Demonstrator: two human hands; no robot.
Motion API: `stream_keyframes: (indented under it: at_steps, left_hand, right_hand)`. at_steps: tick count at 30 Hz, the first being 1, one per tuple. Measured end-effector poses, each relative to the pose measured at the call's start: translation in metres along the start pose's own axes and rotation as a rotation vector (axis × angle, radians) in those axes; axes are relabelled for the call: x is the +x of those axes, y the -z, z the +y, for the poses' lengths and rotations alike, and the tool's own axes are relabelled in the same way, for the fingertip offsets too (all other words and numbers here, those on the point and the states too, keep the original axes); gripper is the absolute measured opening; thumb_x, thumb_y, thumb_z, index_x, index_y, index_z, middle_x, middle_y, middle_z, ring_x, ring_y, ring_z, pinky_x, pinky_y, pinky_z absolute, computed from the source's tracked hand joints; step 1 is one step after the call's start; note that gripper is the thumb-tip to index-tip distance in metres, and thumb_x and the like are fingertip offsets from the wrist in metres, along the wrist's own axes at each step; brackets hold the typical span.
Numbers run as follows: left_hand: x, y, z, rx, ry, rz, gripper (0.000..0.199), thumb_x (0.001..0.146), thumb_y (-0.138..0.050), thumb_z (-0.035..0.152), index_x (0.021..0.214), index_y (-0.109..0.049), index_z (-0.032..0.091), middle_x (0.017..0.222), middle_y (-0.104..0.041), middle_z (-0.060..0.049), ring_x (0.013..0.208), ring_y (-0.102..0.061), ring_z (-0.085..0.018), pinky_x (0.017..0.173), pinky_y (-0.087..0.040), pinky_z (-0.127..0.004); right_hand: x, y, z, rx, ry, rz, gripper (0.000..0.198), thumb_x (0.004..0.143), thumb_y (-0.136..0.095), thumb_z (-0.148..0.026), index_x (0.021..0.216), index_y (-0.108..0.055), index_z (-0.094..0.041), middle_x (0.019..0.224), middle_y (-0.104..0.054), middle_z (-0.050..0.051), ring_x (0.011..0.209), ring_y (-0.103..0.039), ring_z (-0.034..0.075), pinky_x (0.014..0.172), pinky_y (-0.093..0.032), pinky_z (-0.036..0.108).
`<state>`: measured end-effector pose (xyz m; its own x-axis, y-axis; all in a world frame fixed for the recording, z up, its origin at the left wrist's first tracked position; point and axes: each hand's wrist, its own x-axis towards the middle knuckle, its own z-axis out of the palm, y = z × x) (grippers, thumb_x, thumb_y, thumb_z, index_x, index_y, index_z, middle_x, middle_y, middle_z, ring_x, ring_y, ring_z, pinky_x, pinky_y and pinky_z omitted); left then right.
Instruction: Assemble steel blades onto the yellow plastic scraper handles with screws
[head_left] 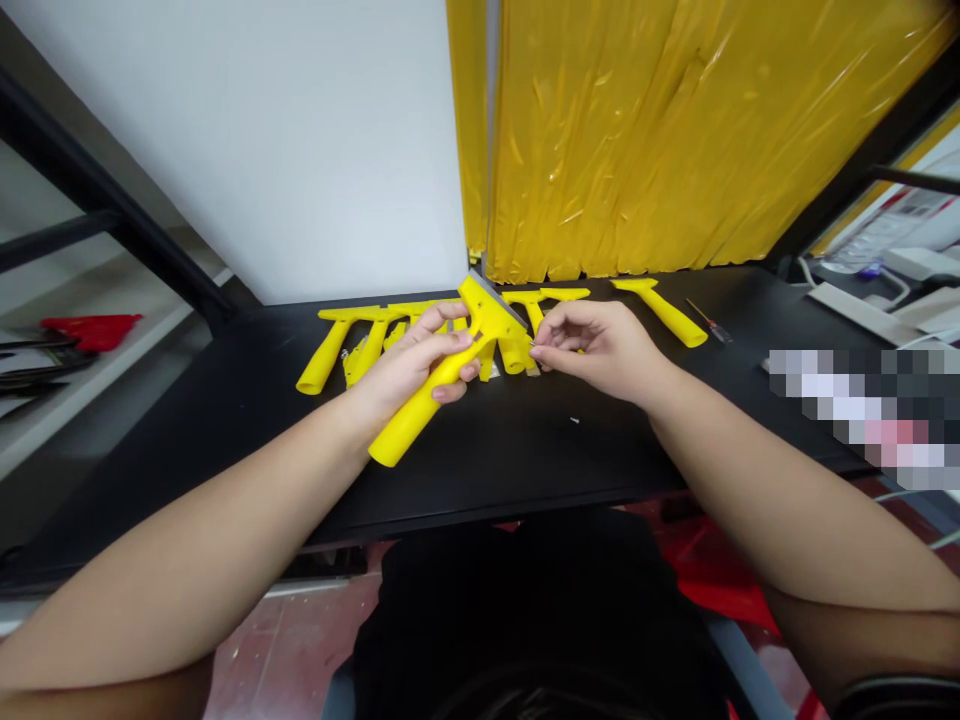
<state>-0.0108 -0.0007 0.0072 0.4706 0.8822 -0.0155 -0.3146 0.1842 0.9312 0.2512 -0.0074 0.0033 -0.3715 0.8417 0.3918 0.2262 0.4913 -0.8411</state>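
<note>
My left hand [420, 365] is closed around a yellow scraper [409, 425], held tilted with its head up and to the right. A grey blade edge shows along that head. Just right of the scraper head, my right hand [600, 345] pinches a tiny metal piece [532, 343] that looks like a screw, its fingertips apart from the scraper. Another small screw [574, 420] lies on the black table [480, 480] below my right hand. Several more yellow scrapers lie behind my hands, partly hidden by them, including one at the left [322, 358].
One yellow scraper [671, 312] lies alone at the right, beside a screwdriver [709, 320] with a clear handle. A white panel [300, 150] and yellow plastic sheeting [637, 140] stand along the table's back edge. Black frame posts [150, 250] rise at both sides.
</note>
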Motion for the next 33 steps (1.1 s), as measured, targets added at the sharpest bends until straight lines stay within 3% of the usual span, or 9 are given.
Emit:
stream_keyframes:
  at_steps: [5,11,14,18,22,28,33]
  left_hand:
    - [-0.001,-0.004,-0.003,0.032,0.040,-0.052,0.051,0.082,-0.082,0.021,0.118,-0.047,0.028,0.078,-0.065,0.003,0.057,-0.065,-0.014,0.038,-0.035,-0.012]
    - [-0.003,-0.008,-0.003,0.028,0.053,-0.108,0.049,0.082,-0.083,0.022,0.113,-0.046,0.028,0.084,-0.068,0.003,0.053,-0.062,-0.011,0.037,-0.037,-0.013]
    - [-0.005,-0.007,-0.004,0.044,0.045,-0.145,0.047,0.084,-0.084,0.022,0.112,-0.047,0.027,0.082,-0.066,0.004,0.056,-0.064,-0.012,0.037,-0.038,-0.012]
    - [-0.009,-0.006,-0.005,0.066,0.025,-0.214,0.039,0.088,-0.081,0.020,0.111,-0.050,0.027,0.085,-0.065,0.003,0.060,-0.065,-0.012,0.037,-0.038,-0.011]
    - [-0.012,-0.004,-0.001,0.033,0.069,-0.272,0.037,0.088,-0.080,0.019,0.110,-0.051,0.028,0.087,-0.066,0.003,0.057,-0.063,-0.011,0.036,-0.036,-0.010]
    - [-0.009,-0.002,0.000,-0.046,0.144,-0.230,0.041,0.087,-0.082,0.020,0.112,-0.051,0.029,0.090,-0.066,0.001,0.056,-0.062,-0.010,0.035,-0.033,-0.010]
    - [-0.006,0.001,0.001,-0.051,0.130,-0.153,0.044,0.085,-0.082,0.019,0.115,-0.051,0.029,0.094,-0.066,0.000,0.057,-0.060,-0.009,0.035,-0.031,-0.009]
  right_hand:
    - [0.003,-0.009,0.002,-0.077,0.041,0.030,0.035,0.085,-0.089,-0.050,0.087,-0.071,-0.020,0.079,-0.071,0.004,0.072,-0.067,0.017,0.065,-0.054,0.031]
    - [0.005,-0.010,0.005,-0.081,0.029,0.015,0.035,0.085,-0.088,-0.050,0.087,-0.074,-0.019,0.083,-0.069,0.004,0.070,-0.063,0.016,0.062,-0.050,0.030]
    - [0.007,-0.008,0.007,-0.045,-0.004,0.013,0.040,0.078,-0.094,-0.051,0.083,-0.070,-0.019,0.079,-0.062,0.001,0.070,-0.059,0.014,0.061,-0.050,0.029]
    - [0.009,-0.005,0.010,0.145,-0.132,-0.028,0.057,0.064,-0.103,-0.044,0.083,-0.053,-0.022,0.076,-0.051,-0.006,0.062,-0.056,0.011,0.054,-0.052,0.027]
    - [0.010,-0.002,0.010,0.297,-0.215,-0.095,0.067,0.057,-0.107,-0.036,0.083,-0.046,-0.023,0.071,-0.049,-0.010,0.059,-0.057,0.009,0.049,-0.054,0.023]
    - [0.011,-0.004,0.011,0.383,-0.212,-0.177,0.058,0.064,-0.104,-0.039,0.087,-0.054,-0.021,0.077,-0.064,-0.004,0.067,-0.066,0.012,0.052,-0.057,0.022]
    - [0.007,0.016,0.009,0.241,-0.218,-0.123,0.057,0.066,-0.102,-0.039,0.094,-0.056,-0.023,0.073,-0.057,-0.008,0.061,-0.062,0.011,0.054,-0.058,0.026]
